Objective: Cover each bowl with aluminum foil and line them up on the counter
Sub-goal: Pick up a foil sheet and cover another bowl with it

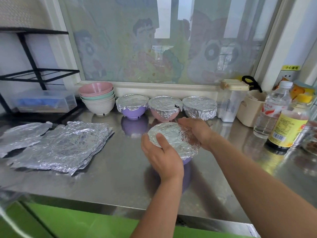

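Stainless steel counter (120,177) runs beneath a frosted window (154,48) with cartoon figures. Along the sill stand three foil-covered bowls (164,105) in a row, beside a stack of bare bowls (97,98); loose foil sheets (63,145) lie left. Mid-counter, the left hand (163,155) and right hand (197,131) curl round the foil-topped purple bowl (171,134), the left thumb on top. A yellow sticker (290,67) bears Chinese characters; a dark bottle (286,131) shows a barcode.

My left hand (163,157) and the foil (173,136) hide most of the purple bowl (187,160). Foil wraps the row's right-hand bowl (199,107) entirely, so I cannot tell its colour.
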Available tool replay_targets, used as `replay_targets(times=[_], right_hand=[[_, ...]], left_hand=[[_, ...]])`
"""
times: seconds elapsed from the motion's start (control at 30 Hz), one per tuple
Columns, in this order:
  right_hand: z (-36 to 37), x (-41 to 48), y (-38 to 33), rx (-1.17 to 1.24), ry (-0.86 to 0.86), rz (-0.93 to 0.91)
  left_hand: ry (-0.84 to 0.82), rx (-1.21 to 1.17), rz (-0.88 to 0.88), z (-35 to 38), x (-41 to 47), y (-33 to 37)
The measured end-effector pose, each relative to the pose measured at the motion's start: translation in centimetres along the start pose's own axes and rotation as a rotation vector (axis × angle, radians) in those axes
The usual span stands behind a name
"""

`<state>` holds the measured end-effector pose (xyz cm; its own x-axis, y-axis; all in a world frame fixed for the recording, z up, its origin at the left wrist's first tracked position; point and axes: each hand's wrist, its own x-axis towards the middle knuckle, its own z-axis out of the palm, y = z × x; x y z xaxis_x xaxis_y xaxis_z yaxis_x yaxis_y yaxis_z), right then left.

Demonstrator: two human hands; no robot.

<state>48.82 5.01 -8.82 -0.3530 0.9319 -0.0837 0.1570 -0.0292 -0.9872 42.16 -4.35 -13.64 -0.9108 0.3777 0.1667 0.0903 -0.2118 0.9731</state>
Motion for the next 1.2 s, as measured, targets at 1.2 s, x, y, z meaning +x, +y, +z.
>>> replay_targets(times=[1.2], right_hand=[[-3.4,-4.7,3.6,-0.237,0.064,-0.673]], left_hand=[[-0.513,0.13,0.633,-4.6,4.8,0.0]])
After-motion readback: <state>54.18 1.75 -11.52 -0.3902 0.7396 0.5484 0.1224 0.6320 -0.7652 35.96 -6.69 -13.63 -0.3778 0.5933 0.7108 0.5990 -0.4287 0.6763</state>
